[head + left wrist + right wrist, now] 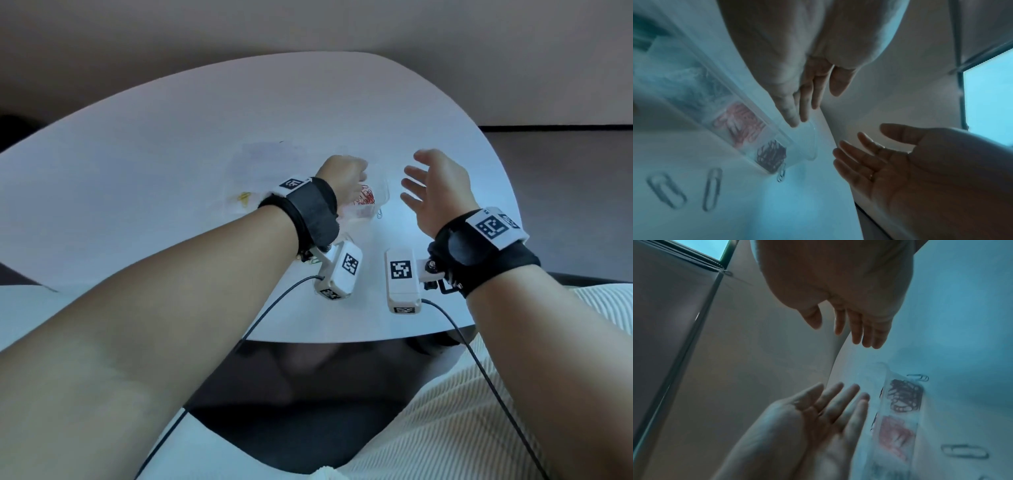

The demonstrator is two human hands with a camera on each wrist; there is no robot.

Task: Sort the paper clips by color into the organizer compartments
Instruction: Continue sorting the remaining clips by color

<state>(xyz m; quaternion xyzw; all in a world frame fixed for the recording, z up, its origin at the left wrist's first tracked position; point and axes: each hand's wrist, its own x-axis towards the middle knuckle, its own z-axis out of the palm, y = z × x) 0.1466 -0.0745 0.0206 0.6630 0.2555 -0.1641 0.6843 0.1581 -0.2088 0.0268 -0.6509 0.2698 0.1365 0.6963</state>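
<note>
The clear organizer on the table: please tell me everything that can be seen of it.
The organizer is a long box of clear plastic, as it looks, divided into compartments in a row. It lies on the white table. One end compartment holds dark paper clips, the next holds red paper clips; further ones are too blurred to tell. The left hand reaches it with straight fingers at its clear end edge. A loose clip lies against that end.
</note>
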